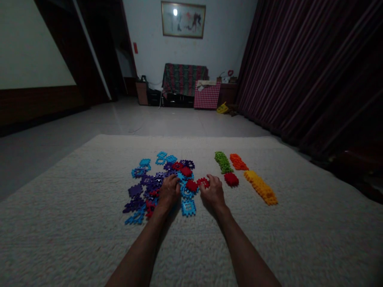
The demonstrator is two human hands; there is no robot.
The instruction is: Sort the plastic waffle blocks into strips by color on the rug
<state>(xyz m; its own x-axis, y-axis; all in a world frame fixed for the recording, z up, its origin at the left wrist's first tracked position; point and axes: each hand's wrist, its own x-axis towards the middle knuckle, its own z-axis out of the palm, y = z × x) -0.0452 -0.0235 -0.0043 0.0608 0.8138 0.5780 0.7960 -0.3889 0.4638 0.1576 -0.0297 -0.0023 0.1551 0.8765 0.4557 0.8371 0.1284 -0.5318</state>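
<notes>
Red plastic shows in the right hand [212, 192], fingers closed on a red tile [204, 182] at the edge of the mixed pile [155, 185] of blue, purple and red tiles; the left hand [169, 190] lies bent over that pile, and I cannot tell whether it grips anything. The toothed tiles lie tangled, so a lifted one could drag neighbours along, and the right wrist might knock the red stack [231, 179] just beside it. All rests on a nubbly cream rug [74, 223] in a dim room, dark striped curtains [314, 79] to the right, a framed picture [183, 19] on the far wall.
</notes>
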